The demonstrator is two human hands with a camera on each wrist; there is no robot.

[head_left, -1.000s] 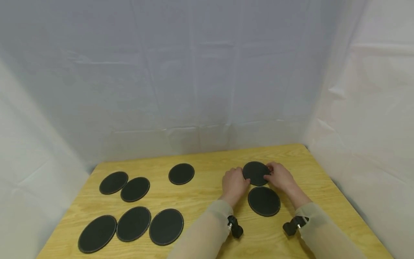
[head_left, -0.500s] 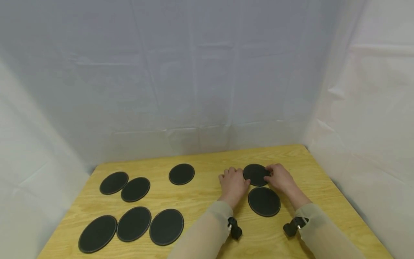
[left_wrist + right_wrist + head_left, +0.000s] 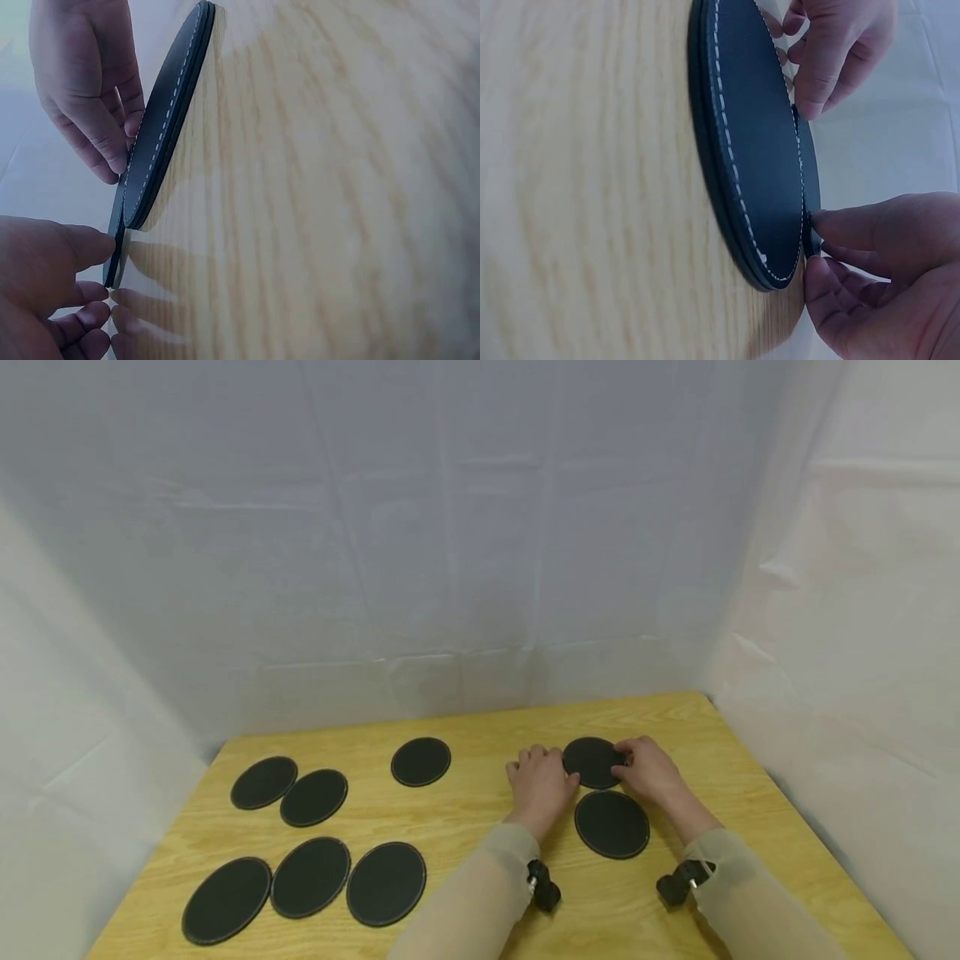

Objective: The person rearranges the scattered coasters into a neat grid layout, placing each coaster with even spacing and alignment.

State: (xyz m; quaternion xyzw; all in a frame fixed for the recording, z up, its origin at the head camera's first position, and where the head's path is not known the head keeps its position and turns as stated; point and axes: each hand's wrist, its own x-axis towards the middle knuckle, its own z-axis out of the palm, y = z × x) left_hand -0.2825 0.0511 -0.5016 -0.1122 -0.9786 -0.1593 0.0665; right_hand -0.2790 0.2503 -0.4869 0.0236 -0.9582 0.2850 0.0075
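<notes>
A round black coaster [image 3: 591, 762] lies at the far right of the table, between my two hands. My right hand [image 3: 651, 770] pinches its right edge, thumb on top. On the opposite edge the thumb of my left hand [image 3: 540, 789] touches it, while the other fingers spread over the wood to the left. Just nearer to me, edge to edge with it, lies a second black coaster [image 3: 612, 825]. In the right wrist view this nearer coaster [image 3: 757, 135] has white stitching round its rim, and its side shows two layers.
To the left, a lone black coaster [image 3: 421, 762] lies near the back, two overlapping or touching coasters [image 3: 313, 797] farther left, and a row of three [image 3: 311, 877] in front. White sheeting [image 3: 480, 543] hangs behind and at both sides of the wooden table [image 3: 480, 810].
My left fingers have let go of the far coaster and spread leftward, leaving the thumb at its edge. The coaster's far edge has come down slightly. The right hand stays in place.
</notes>
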